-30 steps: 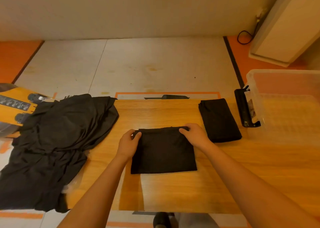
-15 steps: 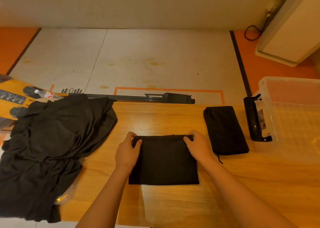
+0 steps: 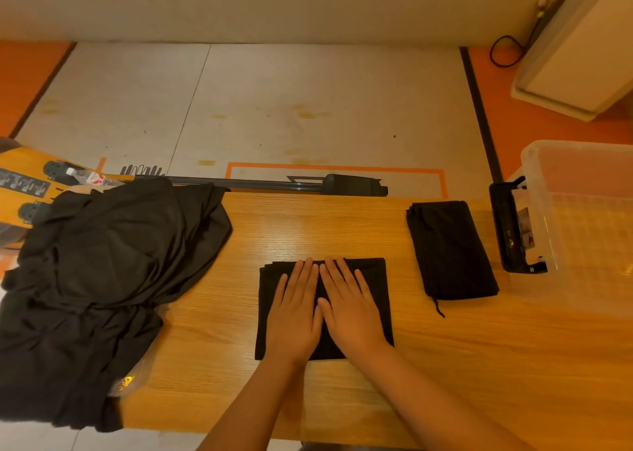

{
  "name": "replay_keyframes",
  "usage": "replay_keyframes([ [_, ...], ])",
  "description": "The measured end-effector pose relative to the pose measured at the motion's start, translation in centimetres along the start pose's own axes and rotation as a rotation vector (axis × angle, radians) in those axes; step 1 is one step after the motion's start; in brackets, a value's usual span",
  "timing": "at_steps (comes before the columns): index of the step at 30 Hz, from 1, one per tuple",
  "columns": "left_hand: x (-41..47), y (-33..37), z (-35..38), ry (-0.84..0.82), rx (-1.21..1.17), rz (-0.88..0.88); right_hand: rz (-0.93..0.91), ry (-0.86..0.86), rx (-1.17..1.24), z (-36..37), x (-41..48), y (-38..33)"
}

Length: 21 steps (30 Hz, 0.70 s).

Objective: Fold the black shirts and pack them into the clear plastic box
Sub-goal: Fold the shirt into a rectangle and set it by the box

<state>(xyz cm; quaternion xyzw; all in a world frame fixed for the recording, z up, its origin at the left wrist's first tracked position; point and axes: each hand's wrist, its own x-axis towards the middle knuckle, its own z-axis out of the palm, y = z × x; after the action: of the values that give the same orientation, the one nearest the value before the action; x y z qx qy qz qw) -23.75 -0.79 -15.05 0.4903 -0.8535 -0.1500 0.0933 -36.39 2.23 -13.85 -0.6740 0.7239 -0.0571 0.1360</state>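
Note:
A folded black shirt [image 3: 375, 279] lies square on the wooden table [image 3: 308, 231] in front of me. My left hand [image 3: 294, 317] and my right hand [image 3: 346, 310] lie flat on it side by side, fingers straight, pressing the cloth down. A second folded black shirt [image 3: 450, 250] rests further right, a thread trailing from its near edge. The clear plastic box [image 3: 582, 217] stands at the table's right end, with a black handle clip [image 3: 507, 231] on its left side. A heap of unfolded black shirts [image 3: 99, 279] covers the table's left end.
An orange item with black wheels and a small bottle [image 3: 89, 178] sits behind the heap at the far left. A black bar [image 3: 291, 185] runs along the table's far edge. A white cabinet [image 3: 582, 46] and a cable stand at the back right on the floor.
Both hands left the folded shirt's far corners and came together flat on its middle. The camera tilted down and nearer.

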Motion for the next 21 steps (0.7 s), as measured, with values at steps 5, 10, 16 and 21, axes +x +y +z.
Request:
replay_keyframes([
  [5, -0.2, -0.6, 0.6, -0.002, 0.071, -0.138, 0.004, -0.013, -0.084, 1.1, 0.2, 1.5],
  [10, -0.3, -1.0, 0.8, 0.014, 0.103, -0.291, 0.141, 0.015, -0.074, 0.9, 0.5, 2.4],
  [16, -0.7, -3.5, 0.0, -0.057, 0.104, -0.152, 0.177, -0.026, -0.099, 0.0, 0.7, 5.5],
  [21, -3.2, -4.9, -2.4, 0.029, -0.047, -0.184, 0.202, 0.027, 0.065, -2.0, -0.5, 5.6],
])
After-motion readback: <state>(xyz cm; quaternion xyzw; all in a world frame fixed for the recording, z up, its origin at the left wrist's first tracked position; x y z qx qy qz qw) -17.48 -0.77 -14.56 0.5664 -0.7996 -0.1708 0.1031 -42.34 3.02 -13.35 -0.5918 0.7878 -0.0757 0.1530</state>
